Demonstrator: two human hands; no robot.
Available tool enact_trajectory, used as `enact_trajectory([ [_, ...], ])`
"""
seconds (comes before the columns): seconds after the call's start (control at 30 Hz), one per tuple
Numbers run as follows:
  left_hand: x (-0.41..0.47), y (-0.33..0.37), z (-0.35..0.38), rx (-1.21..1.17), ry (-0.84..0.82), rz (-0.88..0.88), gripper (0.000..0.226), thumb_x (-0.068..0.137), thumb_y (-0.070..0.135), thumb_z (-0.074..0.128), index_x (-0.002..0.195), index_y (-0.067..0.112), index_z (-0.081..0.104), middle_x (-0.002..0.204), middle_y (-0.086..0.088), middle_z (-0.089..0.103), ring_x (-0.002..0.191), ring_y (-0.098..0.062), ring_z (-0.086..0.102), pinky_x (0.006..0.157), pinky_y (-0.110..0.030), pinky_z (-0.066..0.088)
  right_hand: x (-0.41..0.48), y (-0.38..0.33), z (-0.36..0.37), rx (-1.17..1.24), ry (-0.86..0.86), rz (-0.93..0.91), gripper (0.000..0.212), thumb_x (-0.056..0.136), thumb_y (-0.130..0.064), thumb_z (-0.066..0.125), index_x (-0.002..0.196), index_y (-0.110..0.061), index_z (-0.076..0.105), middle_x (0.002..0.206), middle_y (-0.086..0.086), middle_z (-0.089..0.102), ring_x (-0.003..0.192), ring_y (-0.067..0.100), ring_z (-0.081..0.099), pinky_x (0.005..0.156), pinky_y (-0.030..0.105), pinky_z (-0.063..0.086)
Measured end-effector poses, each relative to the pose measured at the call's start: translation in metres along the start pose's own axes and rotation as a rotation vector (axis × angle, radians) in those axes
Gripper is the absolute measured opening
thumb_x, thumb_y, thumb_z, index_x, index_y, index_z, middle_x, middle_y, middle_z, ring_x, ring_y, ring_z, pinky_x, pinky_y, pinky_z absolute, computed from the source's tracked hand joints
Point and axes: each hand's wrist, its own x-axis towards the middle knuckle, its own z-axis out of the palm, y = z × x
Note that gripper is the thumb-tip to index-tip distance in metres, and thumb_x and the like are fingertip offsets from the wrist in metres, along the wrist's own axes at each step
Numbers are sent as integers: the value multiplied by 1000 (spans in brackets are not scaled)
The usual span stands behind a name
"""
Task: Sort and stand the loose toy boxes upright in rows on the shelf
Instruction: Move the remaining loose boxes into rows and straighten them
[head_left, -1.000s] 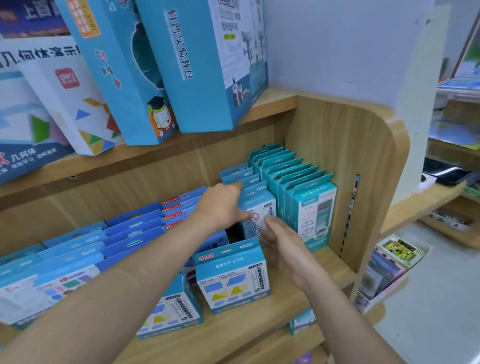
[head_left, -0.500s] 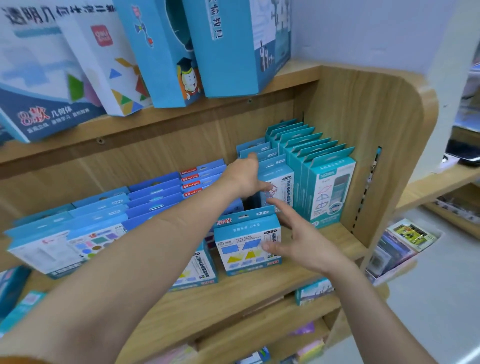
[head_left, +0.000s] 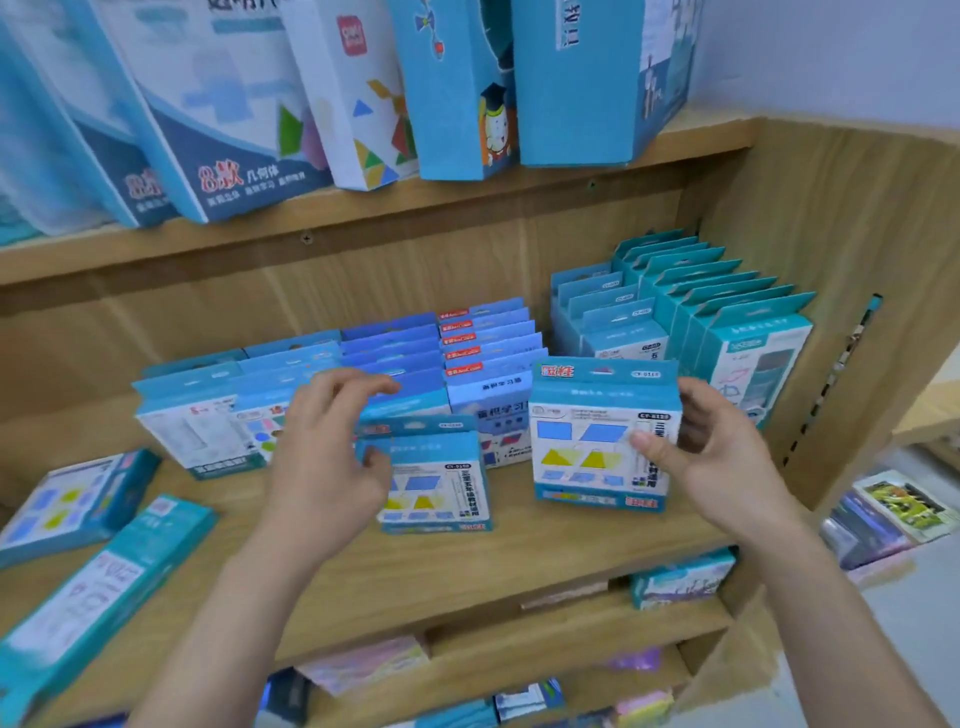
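- At the left front edge of the shelf (head_left: 519, 566), loose flat boxes (head_left: 104, 582) are lying face up, waiting to be stood.
- My left grip (head_left: 327, 467) is hovering at the standing trapezoid box (head_left: 436, 488) mid-shelf. The thumb is touching its left edge and the fingers are curling above its tab; I cannot tell if it is clamped.
- My right grip (head_left: 727, 457) is clamping the matching box (head_left: 597, 436) towards the shelf's right side, thumb on the front face, fingers behind.
- I am judging these two as one row, so I am aiming to seat the held one square, base flat, face forward.
- Behind them, the blue rows (head_left: 488, 353) and the teal rows (head_left: 727, 312) in the right back corner are standing tight, so I am minding not to topple them.
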Motion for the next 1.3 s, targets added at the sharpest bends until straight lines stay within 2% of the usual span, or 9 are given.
enact_trajectory([
  [0.1, -27, -14, 11, -56, -50, -139, 68, 59, 16, 59, 126, 22, 50, 123, 0, 43, 119, -22, 40, 101, -28, 29, -5, -8, 16, -4, -22, -42, 45, 83, -5, 68, 108, -38, 49, 102, -15, 68, 96, 0, 65, 82, 26, 55],
  [0.2, -35, -26, 20, -197, -19, -225, 80, 67, 14, 78, 134, 30, 38, 126, 6, 36, 119, -15, 41, 101, -40, 40, -11, -13, 24, 47, -67, -63, 69, 86, -2, 64, 117, -57, 38, 104, -10, 69, 97, 5, 66, 75, 24, 58],
  [0.27, -35, -27, 22, -298, -7, -282, 92, 68, 8, 83, 135, 39, 29, 129, 9, 36, 112, -3, 46, 96, -33, 45, -14, -14, 26, 36, -100, -65, 81, 87, -1, 62, 124, -66, 30, 106, -12, 68, 99, 2, 65, 74, 22, 58],
  [0.4, -34, -24, 28, -523, -120, -377, 85, 73, 0, 77, 127, 46, 31, 119, 3, 52, 97, 9, 57, 72, -9, 48, -15, -13, 29, 21, -101, -52, 72, 87, 0, 61, 128, -55, 37, 102, -13, 69, 96, 1, 66, 72, 22, 58],
  [0.57, -44, -35, 13, -500, -94, -432, 64, 76, 1, 75, 109, 46, 44, 108, 7, 63, 96, -3, 63, 70, -23, 57, -13, -11, 34, 119, -25, -16, 60, 80, 1, 69, 119, -38, 45, 90, -7, 73, 85, 5, 70, 60, 19, 56],
  [0.83, -97, -89, -59, -364, 14, -535, 66, 76, -2, 74, 109, 49, 46, 105, 8, 66, 94, 0, 63, 75, -17, 53, -8, -37, 86, 354, -71, 31, 35, 75, -6, 73, 95, -25, 51, 80, -10, 75, 69, 0, 69, 56, 12, 51],
  [0.97, -110, -106, -77, -358, 71, -544, 72, 77, 3, 75, 121, 49, 42, 103, 6, 66, 92, 0, 64, 73, -13, 51, -15, -60, 120, 436, -118, 53, 61, 50, -44, 86, 100, -31, 53, 95, -1, 75, 80, 9, 71, 64, 23, 58],
  [1.17, -120, -140, -96, -439, -139, -502, 89, 74, 9, 79, 133, 52, 29, 120, 17, 53, 107, 3, 55, 85, -22, 51, -28, -116, 165, 463, -100, -83, 85, 56, -39, 71, 135, -37, 42, 102, -8, 73, 96, 20, 70, 75, 45, 58],
  [1.3, -136, -194, -135, -219, -165, -513, 61, 72, 28, 80, 123, 42, 49, 127, 11, 55, 111, 5, 51, 83, -9, 40, -34, -150, 212, 578, -113, -104, 87, 57, -36, 70, 137, -33, 38, 99, -11, 72, 85, 14, 70, 71, 46, 57],
])
